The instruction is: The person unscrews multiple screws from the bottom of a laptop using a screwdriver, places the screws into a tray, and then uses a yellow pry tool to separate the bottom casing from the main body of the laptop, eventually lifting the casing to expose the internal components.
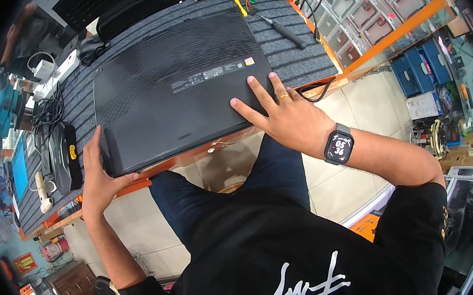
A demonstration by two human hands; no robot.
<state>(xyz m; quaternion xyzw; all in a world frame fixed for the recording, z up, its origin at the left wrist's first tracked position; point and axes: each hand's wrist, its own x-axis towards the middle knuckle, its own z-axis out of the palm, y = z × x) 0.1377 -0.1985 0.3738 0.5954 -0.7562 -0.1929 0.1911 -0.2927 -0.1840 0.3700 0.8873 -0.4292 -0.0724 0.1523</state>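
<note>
A black laptop (148, 122) lies upside down on a striped grey mat, its ribbed vented underside facing up and its near edge along the table's front. My left hand (98, 180) is at its near left corner, fingers along the left side and thumb at the front edge. The hand is spread, not wrapped round the laptop. My right hand (281, 109) rests with fingers spread on the near right part of the underside, close to a small coloured sticker (249, 62). A ring and a smartwatch (339, 144) are on that hand and wrist.
A screwdriver (288, 33) with a dark handle lies beyond the laptop's right corner, beside yellow-ended wires (241, 7). A glass display case (360, 16) with orange edges stands at the right. Left lie coiled cables (47, 111), a white power strip (69, 64) and a black device (65, 158).
</note>
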